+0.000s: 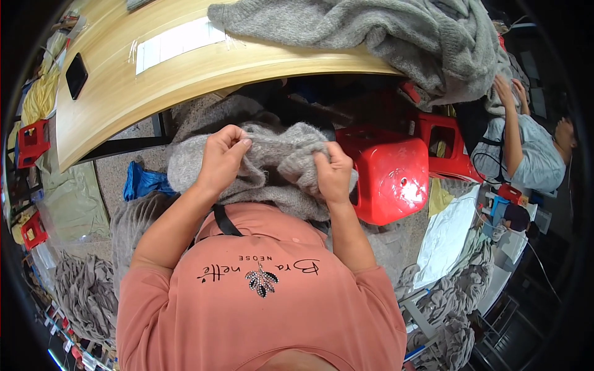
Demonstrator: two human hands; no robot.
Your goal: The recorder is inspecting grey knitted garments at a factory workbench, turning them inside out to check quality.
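Note:
A fuzzy grey knitted garment [272, 145] lies bunched across my lap, below the table's front edge. My left hand [224, 156] pinches its upper edge between thumb and fingers. On the other side, my right hand [334, 172] is closed on the same knit, and the stretch between the two hands sags a little. Folds of the garment hide part of my fingertips. To the right of my right hand stands a red plastic stool [396, 179], close beside the knit.
A wooden table [111, 105] spans the front, bearing a black phone [77, 76], a white paper sheet [179, 44] and a heap of grey knitwear [427, 43]. At right, a co-worker [520, 142] handles grey knit. Blue cloth [147, 180] and a grey pile [86, 297] lie at left.

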